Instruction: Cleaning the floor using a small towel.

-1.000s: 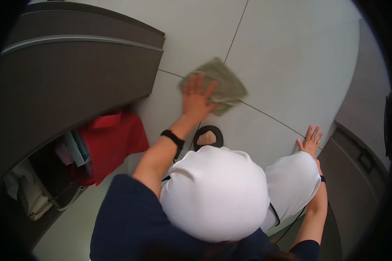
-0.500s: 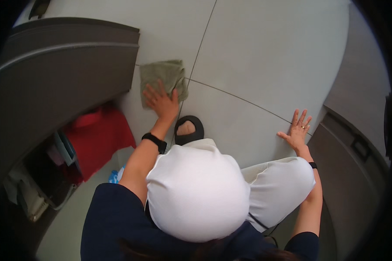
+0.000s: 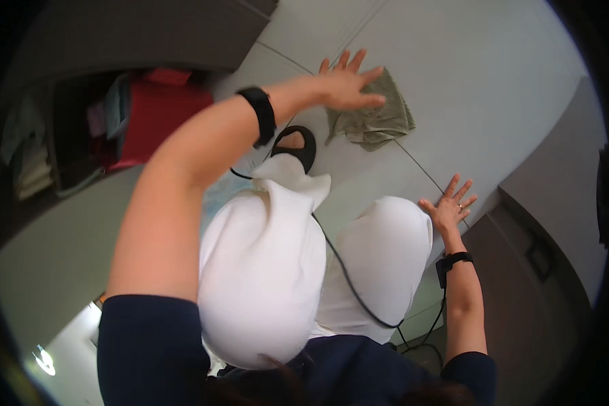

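Trousers [image 3: 260, 284], white, fill the near part of my view, both knees bent, w/ a black cable [image 3: 344, 267] running betw. them. Past my L knee, a black sandal [image 3: 310, 149] w/ a bit of bare foot showing. My R hand [image 3: 448, 206] is palm-down on the floor, fingers spread, holding nothing. My L hand [image 3: 350, 84] is farther out, fingers splayed, not curled round anything; it's over the L part of a cloth [image 3: 384, 118], fingertips past its edge. It's a bit blurred, so I can't tell how firmly the palm presses, or if it touches at all.

Cloth lies on the floor ahead of the sandal, grey-green, rumpled, near edge in loose folds. Looks light, soft & floppy, prob. w/ some nap; nothing to break. It'd likely bunch if pushed from one edge, so a flat palm nr the middle suits sliding it; for lifting, pinch a loose fold or the R corner, which is uncovered.

Floor [image 3: 477, 88] is pale tile, smooth-looking, w/ thin dark joints, one running out from the cloth twd my R hand. Prob. low drag for fabric. To the R, just beyond that hand, a dark cabinet [image 3: 504, 260] w/ a black handle [image 3: 540, 257]. To the L, a red bag-like thing [image 3: 162, 122] sits in a low recess, under a dark cabinet front [image 3: 128, 34] at the upper L.
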The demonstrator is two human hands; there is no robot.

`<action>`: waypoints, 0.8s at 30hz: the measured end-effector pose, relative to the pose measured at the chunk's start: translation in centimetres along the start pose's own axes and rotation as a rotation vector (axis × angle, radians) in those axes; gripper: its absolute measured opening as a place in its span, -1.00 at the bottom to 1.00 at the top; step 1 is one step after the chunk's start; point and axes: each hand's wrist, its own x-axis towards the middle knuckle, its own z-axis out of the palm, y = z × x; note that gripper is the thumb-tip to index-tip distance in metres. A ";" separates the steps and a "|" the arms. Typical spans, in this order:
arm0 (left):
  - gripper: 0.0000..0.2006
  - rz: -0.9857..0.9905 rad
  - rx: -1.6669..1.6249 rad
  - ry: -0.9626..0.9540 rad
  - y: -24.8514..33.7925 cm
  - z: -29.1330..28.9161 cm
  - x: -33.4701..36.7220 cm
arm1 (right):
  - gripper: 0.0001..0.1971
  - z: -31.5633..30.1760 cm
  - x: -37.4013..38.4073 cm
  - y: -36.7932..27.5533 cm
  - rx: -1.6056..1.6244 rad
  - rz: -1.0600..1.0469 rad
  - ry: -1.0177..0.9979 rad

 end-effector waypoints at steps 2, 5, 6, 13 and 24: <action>-0.19 -0.037 0.004 0.062 -0.4 -3.4 -1.1 | 0.10 0.1 -0.2 0.4 0.012 0.002 0.023; -0.17 -0.162 0.085 0.119 -0.3 -8.0 -4.6 | 0.00 2.3 1.4 2.4 -0.036 0.007 0.147; -0.19 -0.158 0.082 0.073 -0.1 -9.2 -5.5 | -0.06 2.4 1.1 2.5 0.014 -0.069 0.241; -0.13 -0.194 0.142 -0.108 2.5 -4.7 -4.6 | -0.03 2.2 1.4 2.1 -0.009 -0.011 0.096; -0.11 -0.420 -0.142 0.085 -5.9 -7.0 -21.5 | 0.03 1.6 1.1 1.6 -0.004 -0.012 0.089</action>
